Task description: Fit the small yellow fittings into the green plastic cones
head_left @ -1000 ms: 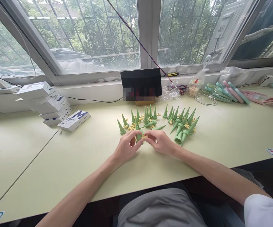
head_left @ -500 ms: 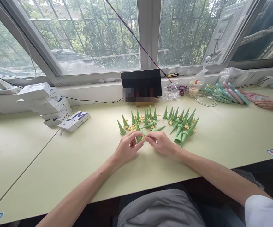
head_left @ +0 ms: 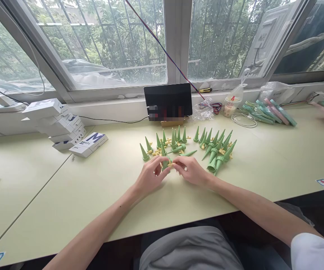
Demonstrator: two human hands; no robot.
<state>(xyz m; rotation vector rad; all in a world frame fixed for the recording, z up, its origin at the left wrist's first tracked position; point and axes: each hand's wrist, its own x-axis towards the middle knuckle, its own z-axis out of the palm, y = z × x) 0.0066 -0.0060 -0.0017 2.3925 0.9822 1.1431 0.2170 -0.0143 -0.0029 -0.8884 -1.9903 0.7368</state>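
Observation:
My left hand (head_left: 152,172) is closed around a green plastic cone spike (head_left: 164,164) that stands point up on the table. Against its side, my right hand (head_left: 189,169) pinches a small yellow valve (head_left: 170,164) between thumb and forefinger. The fingers partly hide where the valve meets the spike. Just beyond my hands, several green spikes (head_left: 173,140) stand upright, some with yellow valves at the base, and a few lie flat. To the right is another group of green spikes (head_left: 214,154), many of them tilted or lying over one another.
White boxes (head_left: 66,125) are stacked at the left, with one box (head_left: 88,144) in front. A black-screened device (head_left: 167,101) leans by the window. Further right are a bagged cup (head_left: 232,103), a white cable (head_left: 244,120) and green and pink packets (head_left: 274,110).
My hands keep nearly the same grip and place. At the far right, the other person's hand has drawn back toward the edge, and the pink packet there has moved with it.

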